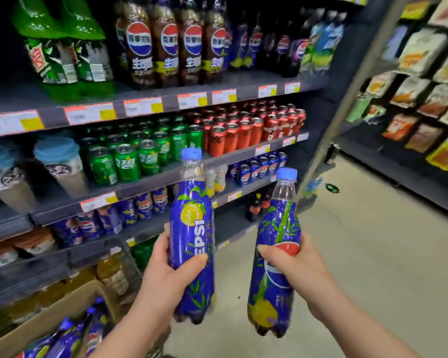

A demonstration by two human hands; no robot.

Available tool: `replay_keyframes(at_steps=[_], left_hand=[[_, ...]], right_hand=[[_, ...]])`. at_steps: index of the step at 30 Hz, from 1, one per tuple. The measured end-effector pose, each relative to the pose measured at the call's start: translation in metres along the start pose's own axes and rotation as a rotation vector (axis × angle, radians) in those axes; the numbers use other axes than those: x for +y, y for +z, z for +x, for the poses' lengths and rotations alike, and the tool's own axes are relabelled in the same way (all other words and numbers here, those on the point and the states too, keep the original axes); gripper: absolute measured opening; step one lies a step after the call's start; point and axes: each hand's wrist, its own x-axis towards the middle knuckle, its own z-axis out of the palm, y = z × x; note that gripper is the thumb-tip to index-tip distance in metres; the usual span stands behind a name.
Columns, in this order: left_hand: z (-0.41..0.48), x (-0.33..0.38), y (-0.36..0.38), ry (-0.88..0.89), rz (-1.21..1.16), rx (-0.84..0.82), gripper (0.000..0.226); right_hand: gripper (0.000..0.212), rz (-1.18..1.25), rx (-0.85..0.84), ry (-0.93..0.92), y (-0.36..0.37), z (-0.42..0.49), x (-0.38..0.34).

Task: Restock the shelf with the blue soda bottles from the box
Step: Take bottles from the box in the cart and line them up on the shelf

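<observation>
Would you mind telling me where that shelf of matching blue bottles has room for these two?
The row of blue bottles ends near the left-hand bottle; right of it the dark shelf board looks bare up to two small dark bottles. The green cans and red cans above are packed tight.

Shelf w/ matching blue bottles [130, 215]: open gap to their right, near dark bottles [256, 206]. Shelf edge [166, 182] above limits headroom. Aisle floor [360, 254] free.
</observation>
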Motion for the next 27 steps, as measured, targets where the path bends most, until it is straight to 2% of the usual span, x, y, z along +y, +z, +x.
replay_keyframes(at_steps=[3,8,11,13,17,21,24,27], left_hand=[[0.0,0.0,0.065,0.028,0.004,-0.012,0.05],[0.007,0.015,0.145,0.073,0.036,-0.026,0.049],[0.019,0.028,0.174,0.121,0.085,-0.028,0.046],[0.03,0.034,0.19,0.141,0.1,-0.034,0.041],[0.059,0.045,0.214,0.161,0.101,-0.033,0.057],[0.105,0.055,0.235,0.188,0.053,-0.054,0.059],[0.149,0.067,0.248,0.225,0.033,-0.054,0.061],[0.2,0.08,0.255,0.272,0.033,0.002,0.065]], right_hand=[[0.054,0.006,0.015,-0.037,-0.062,0.016,-0.007],[0.068,-0.011,0.01,-0.126,-0.134,0.045,-0.024],[0.053,0.01,0.031,-0.185,-0.159,0.063,-0.038],[0.051,0.022,0.037,-0.208,-0.169,0.078,-0.046],[0.058,0.043,0.039,-0.249,-0.179,0.113,-0.065],[0.044,0.053,0.018,-0.307,-0.188,0.158,-0.089],[0.046,0.036,0.005,-0.353,-0.186,0.204,-0.115],[0.039,0.027,-0.01,-0.418,-0.177,0.256,-0.15]])
